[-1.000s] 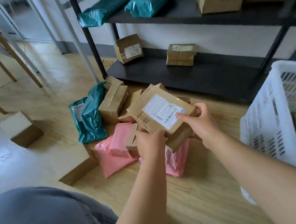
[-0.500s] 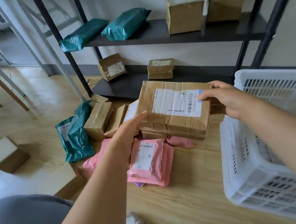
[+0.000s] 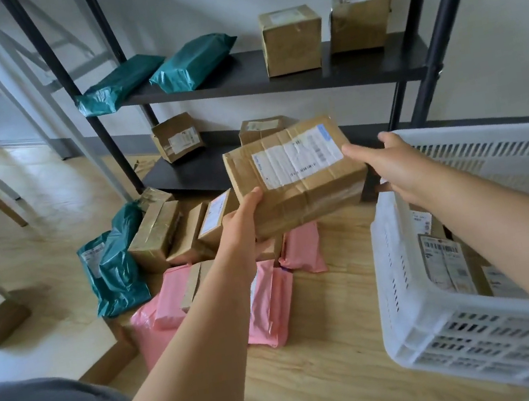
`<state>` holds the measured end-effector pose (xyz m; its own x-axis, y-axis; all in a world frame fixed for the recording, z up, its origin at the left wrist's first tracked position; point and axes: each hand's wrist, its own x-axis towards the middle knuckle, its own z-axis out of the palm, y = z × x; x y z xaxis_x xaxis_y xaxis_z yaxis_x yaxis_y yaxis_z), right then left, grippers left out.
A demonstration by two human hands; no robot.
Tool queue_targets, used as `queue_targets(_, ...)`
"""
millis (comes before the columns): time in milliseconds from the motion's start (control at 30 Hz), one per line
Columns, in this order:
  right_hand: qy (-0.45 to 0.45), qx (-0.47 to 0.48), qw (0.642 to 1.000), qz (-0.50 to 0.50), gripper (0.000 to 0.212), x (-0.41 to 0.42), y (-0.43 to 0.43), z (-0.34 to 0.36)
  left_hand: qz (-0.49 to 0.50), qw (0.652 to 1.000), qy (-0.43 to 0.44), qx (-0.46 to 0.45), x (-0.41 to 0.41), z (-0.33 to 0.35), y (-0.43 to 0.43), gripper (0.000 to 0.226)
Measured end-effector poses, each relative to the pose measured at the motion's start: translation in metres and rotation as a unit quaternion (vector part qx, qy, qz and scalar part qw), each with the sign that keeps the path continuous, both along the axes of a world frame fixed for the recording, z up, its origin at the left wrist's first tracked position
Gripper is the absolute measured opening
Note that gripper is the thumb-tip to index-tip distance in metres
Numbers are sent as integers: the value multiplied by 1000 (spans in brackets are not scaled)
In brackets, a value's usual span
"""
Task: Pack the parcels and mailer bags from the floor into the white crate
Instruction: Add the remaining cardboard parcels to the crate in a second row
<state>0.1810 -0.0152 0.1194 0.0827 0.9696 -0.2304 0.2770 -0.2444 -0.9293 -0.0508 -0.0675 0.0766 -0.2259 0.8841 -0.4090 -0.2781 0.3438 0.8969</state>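
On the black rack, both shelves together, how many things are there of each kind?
Teal bags: 2
Brown boxes: 4
Total: 6

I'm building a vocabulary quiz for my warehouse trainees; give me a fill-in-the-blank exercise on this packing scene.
1. The left hand and right hand hold a cardboard parcel whose label is mainly ____.
2. The mailer bags on the floor beneath the left forearm are ____.
3. The upper shelf carries two teal bags and ____ brown boxes.
Missing words: white; pink; two.
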Motion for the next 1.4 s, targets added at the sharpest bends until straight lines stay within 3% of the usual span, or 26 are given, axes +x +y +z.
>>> queue_targets(100, 17, -12, 1000, -5, 103, 13, 1, 16, 8, 999, -34, 2, 26, 15, 9, 55)
queue_targets(267, 91, -38, 994, 38, 83, 31, -5, 24, -57, 997, -41, 21, 82, 30, 23, 77)
queue_targets(400, 104, -35, 994, -9, 103, 51, -2, 19, -112, 993, -20, 13, 128, 35, 30, 83)
queue_targets(500, 139, -19, 988, -63, 101, 74, 2, 17, -155, 988, -15, -1, 159, 39, 34, 90)
queue_targets(600, 143, 7, 983, -113, 83, 106, 6, 16, -212, 977, 27, -4, 187, 40, 40, 104)
queue_targets(767, 170, 7, 970, -172, 46, 175, 3, 1, -202, 969, 141, 17, 217, 38, 63, 94)
queue_targets(833, 165, 4, 968, -191, 45, 199, 2, -10, -228, 946, 221, 67, 226, 36, 73, 81)
queue_targets(933, 148, -1, 966, -213, 50, 220, 5, -29, -300, 869, 371, 127, 245, 26, 82, 49)
queue_targets(1033, 136, -13, 966, -218, 61, 233, 12, -54, -341, 817, 449, 120, 264, 8, 87, 38)
queue_targets(1100, 120, -29, 971, -205, 49, 239, 17, -71, -357, 793, 483, 107, 276, -6, 88, 38)
queue_targets(1200, 85, -72, 977, -181, 36, 238, 22, -93, -359, 777, 512, 73, 287, -25, 85, 37)
queue_targets(1400, 78, -91, 975, -189, 59, 231, 31, -128, -354, 769, 531, 44, 297, -46, 87, 50)
